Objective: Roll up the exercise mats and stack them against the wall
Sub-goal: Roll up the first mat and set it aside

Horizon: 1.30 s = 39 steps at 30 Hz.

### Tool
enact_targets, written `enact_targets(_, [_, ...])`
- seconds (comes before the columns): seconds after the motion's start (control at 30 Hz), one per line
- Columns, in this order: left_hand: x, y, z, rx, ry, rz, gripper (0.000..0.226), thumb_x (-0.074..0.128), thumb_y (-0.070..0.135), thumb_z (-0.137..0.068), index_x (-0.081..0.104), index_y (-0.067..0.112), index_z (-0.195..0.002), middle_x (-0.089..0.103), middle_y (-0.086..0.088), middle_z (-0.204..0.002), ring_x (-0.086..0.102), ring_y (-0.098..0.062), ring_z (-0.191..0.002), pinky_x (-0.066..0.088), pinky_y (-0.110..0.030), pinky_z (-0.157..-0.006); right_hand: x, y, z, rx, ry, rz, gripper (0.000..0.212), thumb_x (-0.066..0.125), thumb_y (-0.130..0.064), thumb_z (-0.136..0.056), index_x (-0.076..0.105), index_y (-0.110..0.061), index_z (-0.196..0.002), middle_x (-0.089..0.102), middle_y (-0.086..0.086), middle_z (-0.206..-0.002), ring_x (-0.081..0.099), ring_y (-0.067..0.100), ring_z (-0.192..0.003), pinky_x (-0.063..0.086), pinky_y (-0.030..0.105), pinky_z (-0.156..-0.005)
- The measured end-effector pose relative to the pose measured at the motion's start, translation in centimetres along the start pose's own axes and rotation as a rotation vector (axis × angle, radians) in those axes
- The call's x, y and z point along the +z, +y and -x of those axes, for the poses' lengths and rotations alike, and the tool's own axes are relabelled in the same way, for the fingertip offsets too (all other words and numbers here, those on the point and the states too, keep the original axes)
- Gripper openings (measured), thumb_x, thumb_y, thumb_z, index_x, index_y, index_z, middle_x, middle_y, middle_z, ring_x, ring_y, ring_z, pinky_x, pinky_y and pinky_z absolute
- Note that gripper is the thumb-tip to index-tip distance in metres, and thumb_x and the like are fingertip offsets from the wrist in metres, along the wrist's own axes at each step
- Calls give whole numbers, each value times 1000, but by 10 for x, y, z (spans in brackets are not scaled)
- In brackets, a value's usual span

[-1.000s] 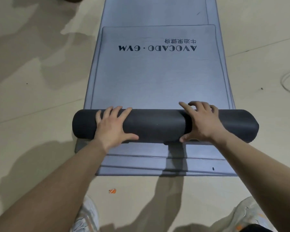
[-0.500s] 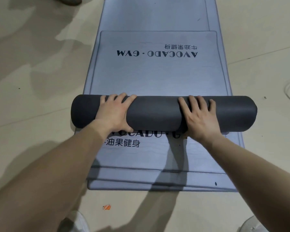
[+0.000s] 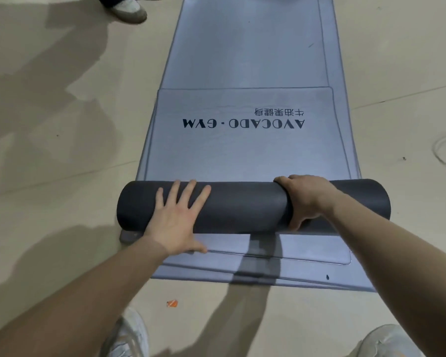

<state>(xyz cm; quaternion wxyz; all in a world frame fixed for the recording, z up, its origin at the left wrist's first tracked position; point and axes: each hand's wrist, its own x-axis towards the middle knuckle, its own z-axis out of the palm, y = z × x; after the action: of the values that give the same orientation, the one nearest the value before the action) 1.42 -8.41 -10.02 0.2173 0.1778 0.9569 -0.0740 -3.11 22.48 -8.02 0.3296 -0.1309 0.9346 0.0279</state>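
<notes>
- You were in the rolling step. The top mat was only partly wound, and its dark roll lay crosswise on the flat stretch, with the printed logo end not yet taken in.
- Your left hand lay flat on the roll with its fingers straight and spread and its thumb down on the mat just behind. It pressed on the roll and gripped nothing.
- Your right hand was curled over the roll and held it, fingers over the far side and thumb tucked at the near side.
- The roll lay under both hands, and each end stuck out past the hand nearest it.
- The next move, I judge, called for an even forward push from both hands. A lopsided one could have coned the roll.
- The lower mats lay flat beneath, unrolled, on the floor. No wall was in view.
</notes>
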Motion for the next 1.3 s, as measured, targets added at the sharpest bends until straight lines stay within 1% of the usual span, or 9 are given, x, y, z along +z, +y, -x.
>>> enact_targets(0.13, [-4, -14, -22, 39, 34, 132, 125, 72, 79, -68, -2, 40, -161, 16, -1, -168, 15, -30, -153, 14, -58, -123, 28, -4, 6, 63, 192, 71, 133, 87, -66, -48, 16, -32, -155, 45, 6, -143, 43, 32, -132, 32, 52, -112])
enact_targets(0.3, [-29, -37, -58, 67, -50, 245, 121, 75, 79, -63, 13, 43, -160, 30, 1, -164, 28, -24, -149, 19, -56, -122, 77, -14, 9, 147, 531, 63, 130, 93, -42, -52, 22, -20, -159, 30, 20, -159, 26, 42, -147, 18, 61, -115])
enact_targets(0.43, [-9, -29, -41, -51, 99, 7, 131, 62, 91, -61, -5, 38, -159, 14, -3, -167, 15, -32, -153, 12, -58, -122, 46, 3, -13, 87, 506, 26, 135, 87, -66, -44, 23, -25, -156, 37, 16, -154, 34, 38, -142, 25, 59, -114])
enact_targets(0.57, [-18, -42, -70, -45, 162, 45, 133, 70, 90, -44, 18, 40, -155, 40, 2, -155, 41, -26, -139, 29, -53, -115, 30, 10, -29, 79, 464, 92, 146, 80, -78, -37, 16, -27, -157, 37, 12, -151, 38, 38, -137, 31, 60, -109])
enact_targets(0.83, [-35, -37, -53, 4, -85, 142, 128, 71, 89, -40, 24, 43, -151, 56, 6, -137, 56, -26, -122, 43, -49, -105, 10, 1, -10, 15, 219, 85, 112, 75, -80, -45, 29, -37, -138, 60, -1, -117, 60, 32, -101, 50, 46, -90])
enact_targets(1.0, [-9, 6, 8, -68, -19, -7, 133, 68, 85, -62, -2, 30, -160, 23, -10, -162, 24, -36, -149, 18, -61, -121, 14, -8, 17, -5, 78, 9, 109, 77, -79, -43, 34, -42, -136, 62, -4, -113, 62, 27, -99, 52, 42, -89])
enact_targets(1.1, [-8, 12, 11, -75, 7, 64, 128, 70, 79, -69, -4, 31, -162, 10, -7, -168, 7, -37, -154, 9, -62, -123, 7, -10, 15, 32, 20, -40, 120, 81, -81, -39, 32, -43, -142, 60, -4, -120, 60, 26, -108, 49, 44, -96])
enact_targets(1.2, [-30, -8, -25, -19, -52, 207, 124, 78, 75, -65, 11, 36, -162, 26, -1, -165, 21, -31, -152, 16, -56, -122, 29, -18, 22, 132, 209, 51, 144, 80, -81, -41, 9, -33, -157, 40, 10, -146, 39, 35, -134, 27, 59, -114])
enact_targets(1.3, [-51, -19, -55, -14, -157, 271, 122, 83, 70, -62, 20, 37, -161, 37, 2, -161, 33, -26, -147, 23, -55, -119, 62, -27, 27, 160, 359, 93, 152, 88, -74, -39, 10, -25, -161, 27, 17, -159, 25, 41, -145, 17, 66, -115])
